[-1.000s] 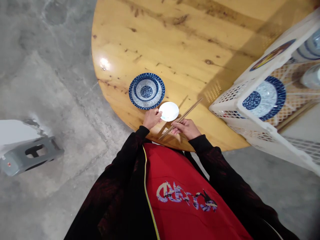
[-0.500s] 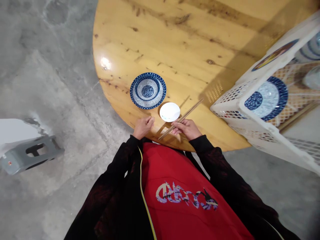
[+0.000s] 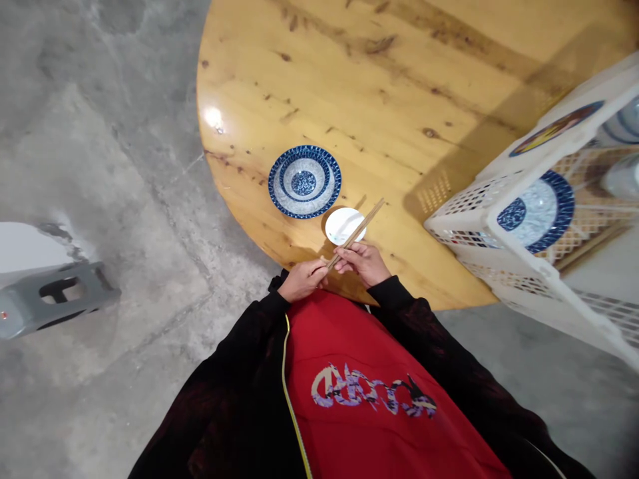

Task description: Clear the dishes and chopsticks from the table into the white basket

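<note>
Wooden chopsticks (image 3: pixel 355 233) are now held by both hands at the near edge of the round table (image 3: pixel 399 86). A moment ago the left hand (image 3: pixel 302 279) was off to the side by the table edge, and before that it was touching the little white dish (image 3: pixel 343 225). Now it has let the dish go and come over to the low end of the sticks, and its fingers are curled and pinching that end. The right hand (image 3: pixel 363 261) has kept its hold the whole time, with its fingers pressed together around the sticks a bit higher up. The sticks have swung too, so they now slant up across the white dish, and their far tips poke out past its rim. It looks like the two hands are lining the sticks up side by side. The white dish sits alone on the table, just in front of the hands. A blue patterned bowl (image 3: pixel 304 181) sits just beyond it, to the left, very close to it. Off to the right, well apart, a white plastic basket (image 3: pixel 479 219) with holes in it holds another blue plate (image 3: pixel 536 210). A grey stool (image 3: pixel 54 299) lies on the concrete floor (image 3: pixel 100 133) far to the left. Nothing sits between the hands and the dish.
</note>
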Available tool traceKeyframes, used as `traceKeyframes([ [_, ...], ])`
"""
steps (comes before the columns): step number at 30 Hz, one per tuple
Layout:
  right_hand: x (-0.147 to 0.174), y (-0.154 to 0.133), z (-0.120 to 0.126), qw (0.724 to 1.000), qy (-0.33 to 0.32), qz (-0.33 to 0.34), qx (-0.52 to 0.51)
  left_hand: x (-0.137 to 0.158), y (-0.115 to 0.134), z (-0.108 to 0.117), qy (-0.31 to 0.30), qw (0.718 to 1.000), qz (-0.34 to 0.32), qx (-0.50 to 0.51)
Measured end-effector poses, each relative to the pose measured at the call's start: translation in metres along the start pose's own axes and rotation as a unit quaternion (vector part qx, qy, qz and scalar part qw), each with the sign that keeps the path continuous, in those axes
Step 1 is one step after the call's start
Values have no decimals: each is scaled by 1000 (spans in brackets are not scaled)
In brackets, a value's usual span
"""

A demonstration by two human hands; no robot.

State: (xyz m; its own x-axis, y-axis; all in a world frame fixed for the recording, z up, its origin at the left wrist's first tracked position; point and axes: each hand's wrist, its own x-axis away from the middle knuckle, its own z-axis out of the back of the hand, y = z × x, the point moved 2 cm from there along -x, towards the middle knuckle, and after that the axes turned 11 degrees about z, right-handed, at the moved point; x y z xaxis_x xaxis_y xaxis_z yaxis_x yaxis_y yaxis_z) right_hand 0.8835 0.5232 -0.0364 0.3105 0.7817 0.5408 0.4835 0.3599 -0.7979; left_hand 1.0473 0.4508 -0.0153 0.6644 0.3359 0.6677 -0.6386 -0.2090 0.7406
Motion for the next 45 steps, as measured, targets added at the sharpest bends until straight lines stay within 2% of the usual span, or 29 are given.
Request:
traceKeyframes([
  [9, -3, -1, 5, 999, 18, -37, 0, -16, -29, 18, 42, 999, 22, -19],
  [17, -7, 2, 9, 996, 47, -65, 31, -24, -39, 16, 38, 998, 49, 28],
  [22, -11, 4, 10, 990, 113, -88, 2, -26, -37, 15, 34, 999, 31, 21],
  [29, -15, 4, 8, 983, 168, -66, -39, -29, -28, 13, 28, 998, 55, 20],
  [37, -17, 5, 6, 978, 194, -45, -62, -38, -18, 10, 37, 996, 48, 67],
  [45, -18, 7, 7, 975, 207, -39, -69, -38, -16, 11, 36, 996, 41, 68],
])
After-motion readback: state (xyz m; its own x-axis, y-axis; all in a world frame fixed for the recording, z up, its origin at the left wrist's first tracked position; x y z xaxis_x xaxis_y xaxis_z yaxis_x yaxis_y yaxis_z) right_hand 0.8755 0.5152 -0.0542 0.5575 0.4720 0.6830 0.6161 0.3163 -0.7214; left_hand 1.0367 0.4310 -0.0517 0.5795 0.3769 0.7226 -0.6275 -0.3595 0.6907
